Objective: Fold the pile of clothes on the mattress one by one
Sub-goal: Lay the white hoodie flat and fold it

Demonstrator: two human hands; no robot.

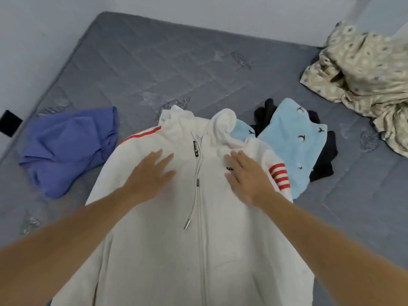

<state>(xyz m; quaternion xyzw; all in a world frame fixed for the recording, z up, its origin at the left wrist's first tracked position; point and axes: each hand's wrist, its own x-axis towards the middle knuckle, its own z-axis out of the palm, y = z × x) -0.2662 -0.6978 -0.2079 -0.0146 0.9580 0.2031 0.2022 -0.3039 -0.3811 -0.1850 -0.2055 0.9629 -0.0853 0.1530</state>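
A white zip-up hoodie (176, 250) with red stripes on its sleeves lies front up on the grey quilted mattress (165, 69), zipper closed, hood at the far end. My left hand (150, 175) lies flat on its chest left of the zipper, fingers straight. My right hand (247, 175) presses flat on the chest right of the zipper, beside the striped cuff. To the right a light blue garment (293, 142) with small dark bird prints lies over a black garment (324, 162). A purple-blue garment (68, 149) sits crumpled at the left.
A beige patterned sheet (366, 69) is bunched at the mattress's far right against the wall. A small black object (10, 123) lies off the mattress's left edge on the pale floor. Bare mattress stretches beyond the hoodie.
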